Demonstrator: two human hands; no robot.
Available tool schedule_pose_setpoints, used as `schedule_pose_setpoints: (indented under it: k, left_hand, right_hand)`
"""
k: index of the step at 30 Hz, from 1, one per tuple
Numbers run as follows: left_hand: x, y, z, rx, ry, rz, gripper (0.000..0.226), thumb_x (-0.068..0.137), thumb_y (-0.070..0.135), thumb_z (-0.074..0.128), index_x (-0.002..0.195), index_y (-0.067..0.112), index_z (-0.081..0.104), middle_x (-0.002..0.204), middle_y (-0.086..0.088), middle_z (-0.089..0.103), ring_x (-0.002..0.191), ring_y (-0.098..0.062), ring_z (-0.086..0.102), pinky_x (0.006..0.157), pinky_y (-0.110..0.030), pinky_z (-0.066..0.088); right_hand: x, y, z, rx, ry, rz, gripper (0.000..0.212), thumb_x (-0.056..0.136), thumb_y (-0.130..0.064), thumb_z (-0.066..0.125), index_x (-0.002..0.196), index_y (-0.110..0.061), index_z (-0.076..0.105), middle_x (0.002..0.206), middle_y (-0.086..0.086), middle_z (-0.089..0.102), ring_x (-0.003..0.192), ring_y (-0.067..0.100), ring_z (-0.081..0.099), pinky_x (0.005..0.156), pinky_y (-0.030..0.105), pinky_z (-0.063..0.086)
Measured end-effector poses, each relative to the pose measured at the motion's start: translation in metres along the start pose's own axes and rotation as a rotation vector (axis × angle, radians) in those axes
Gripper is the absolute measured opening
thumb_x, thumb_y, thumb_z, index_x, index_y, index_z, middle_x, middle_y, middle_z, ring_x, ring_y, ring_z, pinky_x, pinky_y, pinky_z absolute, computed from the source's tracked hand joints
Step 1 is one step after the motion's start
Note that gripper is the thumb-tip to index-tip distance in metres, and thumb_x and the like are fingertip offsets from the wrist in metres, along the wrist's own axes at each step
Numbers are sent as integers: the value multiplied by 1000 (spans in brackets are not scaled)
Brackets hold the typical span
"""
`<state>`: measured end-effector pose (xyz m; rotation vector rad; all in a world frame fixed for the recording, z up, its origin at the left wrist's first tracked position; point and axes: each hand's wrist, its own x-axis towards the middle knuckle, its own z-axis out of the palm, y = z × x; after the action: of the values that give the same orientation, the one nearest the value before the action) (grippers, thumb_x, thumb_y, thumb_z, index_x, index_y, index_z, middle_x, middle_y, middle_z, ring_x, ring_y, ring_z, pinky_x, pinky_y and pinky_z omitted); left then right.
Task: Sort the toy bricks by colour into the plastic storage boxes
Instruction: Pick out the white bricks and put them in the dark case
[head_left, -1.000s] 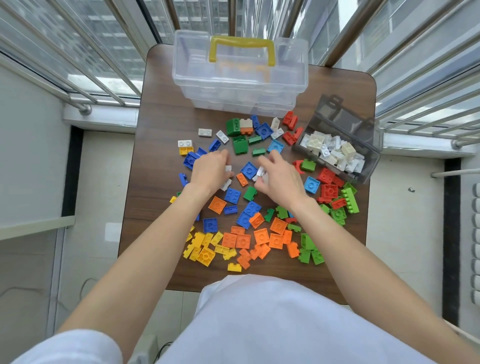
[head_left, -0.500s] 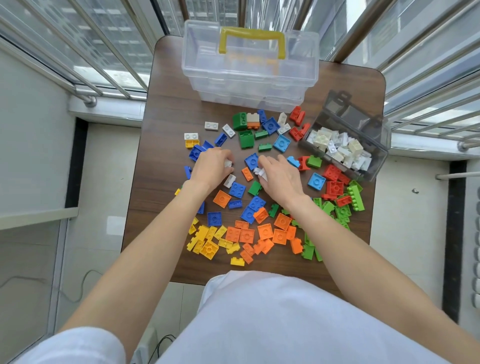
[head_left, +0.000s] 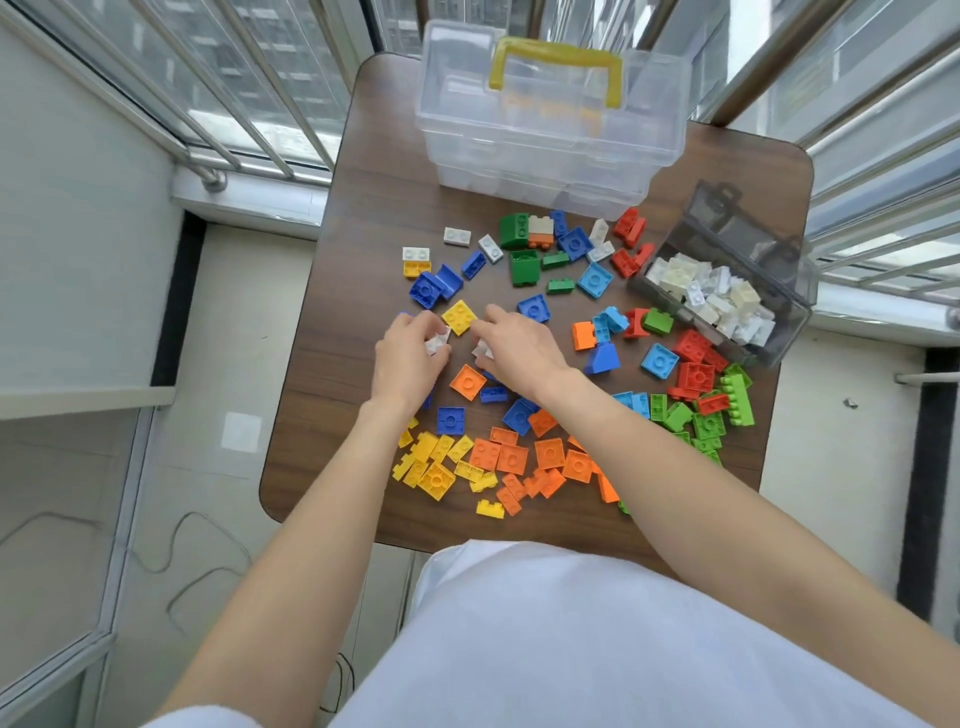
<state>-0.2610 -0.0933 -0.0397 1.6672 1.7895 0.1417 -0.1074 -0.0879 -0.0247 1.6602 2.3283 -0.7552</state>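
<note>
Loose toy bricks in several colours cover the brown table (head_left: 363, 218). My left hand (head_left: 408, 358) has its fingers curled round white bricks (head_left: 436, 343) at the table's left middle. My right hand (head_left: 519, 348) sits just beside it and pinches another white brick (head_left: 482, 349). A yellow square brick (head_left: 459, 316) lies right in front of both hands. The smoky grey box (head_left: 779, 291) at the right holds several white bricks. A clear box with a yellow handle (head_left: 556, 109) stands at the back, lid down.
Orange bricks (head_left: 524, 457) and yellow bricks (head_left: 431, 462) are grouped near the front edge, green (head_left: 706, 415) and red bricks (head_left: 693, 364) at the right, blue ones scattered through the middle. Window railings surround the small table; a floor drop lies left and right.
Both hands have shifted left across the table and closed on white bricks. A yellow square brick has come into view in front of them. The camera view has tilted slightly.
</note>
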Motion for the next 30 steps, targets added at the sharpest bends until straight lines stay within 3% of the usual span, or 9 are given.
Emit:
schedule_pose_setpoints:
  k: [6, 14, 18, 23, 30]
  left_hand:
    - [5, 0, 3, 106, 25, 39, 18, 89, 21, 61, 107, 15, 59, 108, -7, 59, 92, -25, 60, 77, -32, 44]
    - [1, 2, 6, 131, 28, 65, 31, 88, 24, 63, 116, 16, 53, 118, -7, 53, 98, -28, 60, 80, -36, 48]
    - [-4, 11, 10, 195, -4, 96, 40, 83, 28, 66, 118, 20, 48, 118, -4, 50, 99, -25, 57, 69, -29, 42]
    - [-5, 7, 13, 331, -55, 213, 43, 80, 36, 68, 118, 29, 49, 118, -2, 47, 101, -21, 51, 60, -31, 46]
    - [4, 9, 20, 507, -131, 350, 31, 92, 35, 55, 119, 22, 47, 121, -10, 42, 102, -28, 50, 64, -35, 51]
  right_hand:
    - [5, -4, 8, -10, 39, 24, 23, 94, -19, 50, 115, -11, 57, 114, 11, 50, 103, 29, 52, 69, 34, 41]
    - [-8, 14, -1, 267, 159, 151, 24, 97, -26, 49, 111, -12, 63, 109, 10, 55, 97, 29, 56, 74, 32, 40]
    - [-11, 16, 1, 255, 132, 136, 25, 97, -26, 49, 112, -11, 62, 112, 10, 53, 99, 28, 55, 73, 31, 40]
    - [-3, 8, 5, 178, 134, 150, 23, 95, -20, 53, 114, -10, 61, 115, 11, 51, 106, 28, 51, 76, 34, 46]
    - [-10, 22, 10, 116, 120, 197, 22, 94, -19, 53, 110, -5, 60, 114, 14, 51, 108, 31, 49, 79, 39, 47]
